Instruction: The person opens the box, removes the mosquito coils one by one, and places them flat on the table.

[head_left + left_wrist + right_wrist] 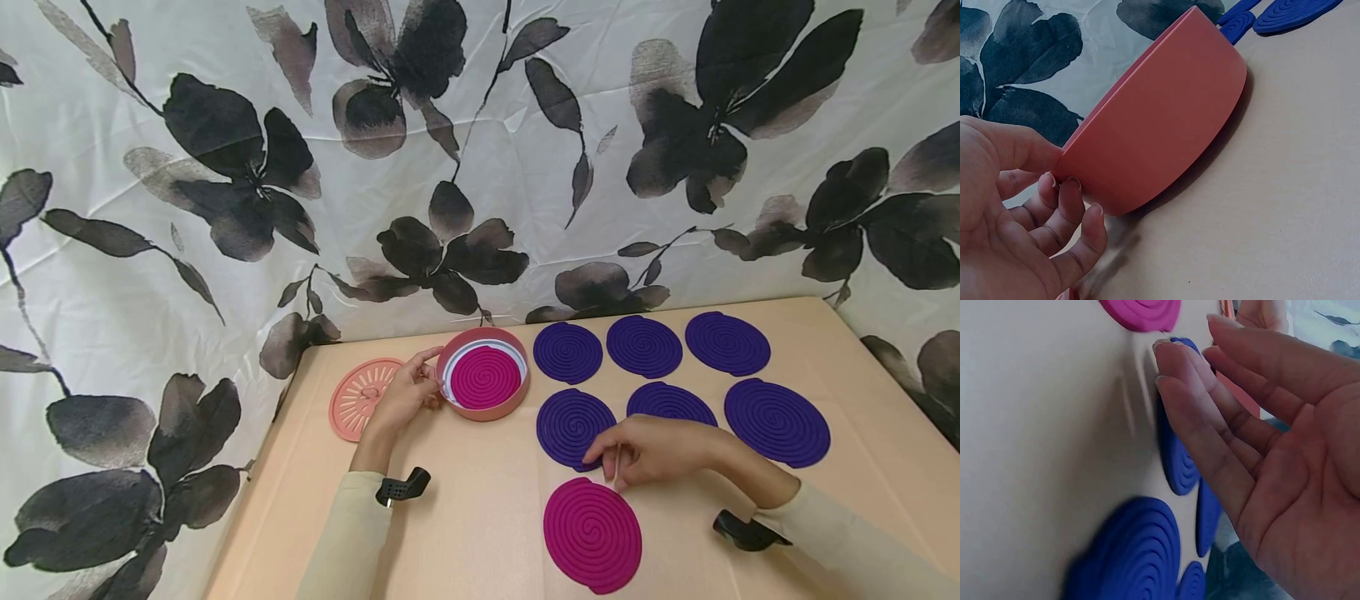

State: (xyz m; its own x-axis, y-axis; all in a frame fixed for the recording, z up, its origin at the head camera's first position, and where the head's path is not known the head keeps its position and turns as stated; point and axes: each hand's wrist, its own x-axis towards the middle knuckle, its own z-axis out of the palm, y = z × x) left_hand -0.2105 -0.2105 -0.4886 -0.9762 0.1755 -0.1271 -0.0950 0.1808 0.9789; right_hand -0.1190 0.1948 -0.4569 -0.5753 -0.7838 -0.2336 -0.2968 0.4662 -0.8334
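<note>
My left hand (405,398) grips the near-left rim of a round coral container (480,414), thumb and fingers at its wall; the left wrist view shows this wall (1154,119) close up. Inside it lies a pink mosquito coil (485,377), ringed by a pale inner edge. A slotted coral lid (352,408) rests partly behind my left wrist. Loosely bent and with nothing visible in it, my right hand (660,450) hovers at the near edge of a blue coil (573,425), between it and a second pink coil (592,533). Contact with the blue coil cannot be told.
Several more blue coils stand in two rows at the right, including one (645,346) at the back and one (777,422) at the right end. My right hand partly covers another (670,402). Floral cloth (465,167) hangs behind the pale table (465,517).
</note>
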